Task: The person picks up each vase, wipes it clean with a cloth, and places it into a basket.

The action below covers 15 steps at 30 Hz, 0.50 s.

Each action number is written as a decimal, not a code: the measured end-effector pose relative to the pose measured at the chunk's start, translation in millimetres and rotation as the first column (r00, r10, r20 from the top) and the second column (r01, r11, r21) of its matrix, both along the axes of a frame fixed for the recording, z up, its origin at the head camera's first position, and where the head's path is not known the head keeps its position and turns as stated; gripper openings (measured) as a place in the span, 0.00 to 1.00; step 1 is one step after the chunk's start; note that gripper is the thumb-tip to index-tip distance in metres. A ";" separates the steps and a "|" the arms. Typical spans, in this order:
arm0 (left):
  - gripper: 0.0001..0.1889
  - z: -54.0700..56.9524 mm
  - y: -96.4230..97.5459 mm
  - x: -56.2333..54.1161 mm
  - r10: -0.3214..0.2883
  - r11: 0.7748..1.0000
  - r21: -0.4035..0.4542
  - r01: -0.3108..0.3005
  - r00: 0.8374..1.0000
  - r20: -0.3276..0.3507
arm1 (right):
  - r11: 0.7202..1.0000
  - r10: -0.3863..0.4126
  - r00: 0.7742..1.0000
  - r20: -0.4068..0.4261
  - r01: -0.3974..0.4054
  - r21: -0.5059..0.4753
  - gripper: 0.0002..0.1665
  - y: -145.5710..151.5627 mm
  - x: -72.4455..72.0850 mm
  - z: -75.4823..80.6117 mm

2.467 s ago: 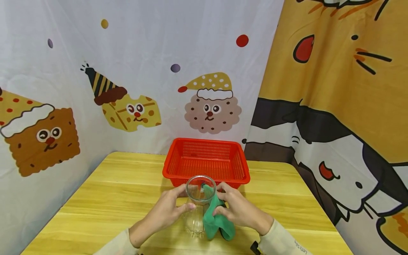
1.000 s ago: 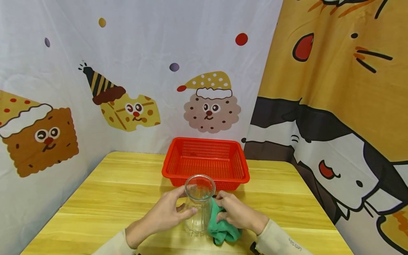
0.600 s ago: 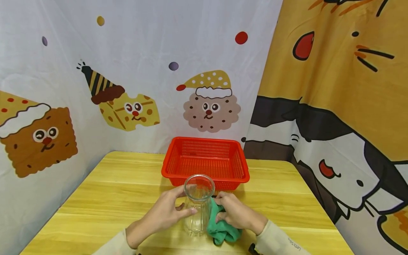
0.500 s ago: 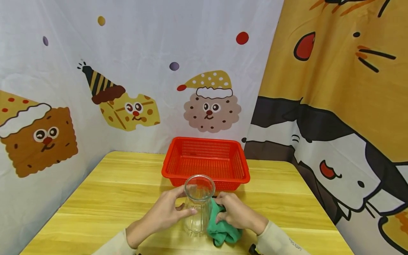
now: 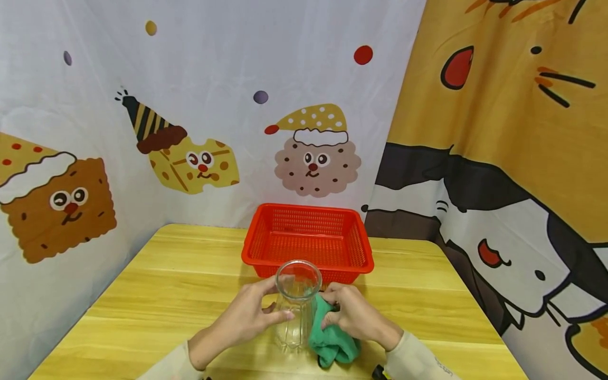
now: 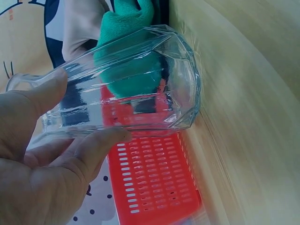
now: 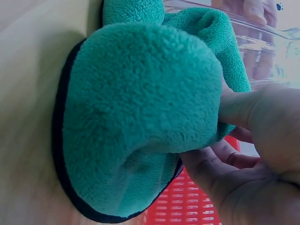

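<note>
A clear glass vase (image 5: 294, 330) with a flared rim stands on the table, its faceted base plain to see in the left wrist view. My left hand (image 5: 244, 315) holds it from the left, thumb in front and fingers behind. Against its right side lies a bunched green fluffy cloth (image 5: 334, 343) with dark edging. My right hand (image 5: 356, 314) pinches the upper part of this cloth (image 7: 140, 93) between thumb and fingers. Through the glass (image 6: 136, 89) the green cloth shows in the left wrist view.
Just behind the vase sits a red perforated plastic basket (image 5: 254, 254). Wood-grain tabletop (image 5: 180, 274) surrounds it. Printed curtains (image 5: 204, 63) hang behind and at the right of the table.
Earlier the cloth reached up to the vase's rim; since then my right hand has brought it lower and slightly rightward. Over the last second both hands have hardly moved. My left hand keeps its hold.
</note>
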<state>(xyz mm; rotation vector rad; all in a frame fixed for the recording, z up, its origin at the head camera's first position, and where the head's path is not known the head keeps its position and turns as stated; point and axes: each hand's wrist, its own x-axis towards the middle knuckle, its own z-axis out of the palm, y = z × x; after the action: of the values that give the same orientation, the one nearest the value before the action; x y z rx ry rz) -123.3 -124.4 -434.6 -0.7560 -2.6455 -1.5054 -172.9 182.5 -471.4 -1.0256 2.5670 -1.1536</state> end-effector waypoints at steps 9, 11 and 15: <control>0.35 -1.1 -0.4 -1.2 -0.007 1.000 0.004 0.007 1.000 -0.009 | 0.999 -0.023 1.000 -0.010 0.022 -0.043 0.31 -1.4 1.2 5.3; 0.35 -1.4 -0.4 -1.5 -0.009 1.000 0.003 0.009 1.000 -0.012 | 0.999 -0.030 0.999 -0.022 0.029 -0.046 0.31 -1.4 2.1 6.7; 0.35 -1.4 -0.5 -1.4 -0.012 1.000 -0.001 0.012 1.000 -0.009 | 0.998 -0.034 0.999 -0.041 0.032 -0.056 0.29 -1.5 3.3 9.5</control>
<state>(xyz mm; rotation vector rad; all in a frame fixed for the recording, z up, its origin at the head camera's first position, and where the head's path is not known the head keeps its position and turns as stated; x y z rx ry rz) -124.7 -124.9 -436.0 -0.7778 -2.6402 -1.5001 -169.6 181.0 -461.9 -1.0340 2.6077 -1.2304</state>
